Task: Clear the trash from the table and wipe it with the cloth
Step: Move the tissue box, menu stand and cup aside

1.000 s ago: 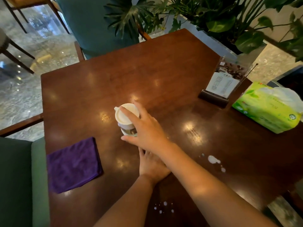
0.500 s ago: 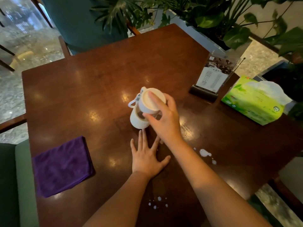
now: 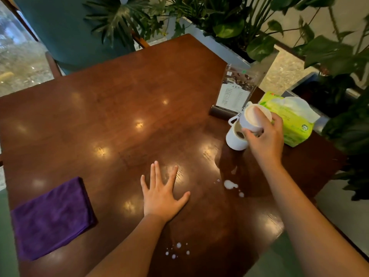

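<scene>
My right hand [image 3: 264, 136] grips a white lidded cup [image 3: 238, 135] by its lid end and holds it tilted above the dark wooden table [image 3: 119, 108], near the right side. My left hand [image 3: 161, 193] lies flat on the tabletop with its fingers spread and holds nothing. A folded purple cloth [image 3: 52, 216] rests at the table's near left edge. White liquid drops [image 3: 230, 184] lie on the table under my right forearm, and smaller white spots [image 3: 177, 250] sit near the front edge.
A menu stand [image 3: 233, 92] and a green tissue pack [image 3: 289, 116] stand at the table's right edge, just behind the cup. Potted plants [image 3: 259, 27] line the back right. A teal chair [image 3: 65, 31] stands behind the table, and a green seat [image 3: 5, 236] sits at the left.
My right hand has lifted the cup from the table's middle, tipped it and carried it right toward the tissue pack. My left hand has stayed flat on the table.
</scene>
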`<action>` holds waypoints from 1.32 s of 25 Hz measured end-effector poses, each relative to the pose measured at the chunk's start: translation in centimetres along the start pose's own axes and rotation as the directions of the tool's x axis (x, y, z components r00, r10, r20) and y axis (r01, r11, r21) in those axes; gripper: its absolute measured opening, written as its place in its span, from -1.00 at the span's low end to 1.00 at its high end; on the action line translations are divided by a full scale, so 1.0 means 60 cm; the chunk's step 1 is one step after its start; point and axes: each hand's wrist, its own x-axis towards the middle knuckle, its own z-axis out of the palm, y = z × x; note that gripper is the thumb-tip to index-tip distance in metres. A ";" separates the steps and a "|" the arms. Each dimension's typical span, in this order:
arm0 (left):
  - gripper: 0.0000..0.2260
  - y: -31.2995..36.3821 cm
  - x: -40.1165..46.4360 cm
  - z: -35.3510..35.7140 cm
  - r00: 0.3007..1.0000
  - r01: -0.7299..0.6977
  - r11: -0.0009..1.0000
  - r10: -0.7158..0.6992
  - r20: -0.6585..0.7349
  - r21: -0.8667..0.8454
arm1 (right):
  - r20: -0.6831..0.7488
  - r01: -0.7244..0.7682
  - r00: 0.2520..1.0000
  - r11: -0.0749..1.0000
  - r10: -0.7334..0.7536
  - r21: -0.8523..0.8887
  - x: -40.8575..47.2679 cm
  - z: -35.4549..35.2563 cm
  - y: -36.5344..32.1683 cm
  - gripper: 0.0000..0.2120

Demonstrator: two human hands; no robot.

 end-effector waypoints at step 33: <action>-0.84 -0.086 -0.143 -0.189 0.981 -0.084 0.991 0.065 -0.183 -0.100 | 0.641 0.619 0.636 0.780 -0.430 -0.092 -0.270 0.060 -0.202 -0.74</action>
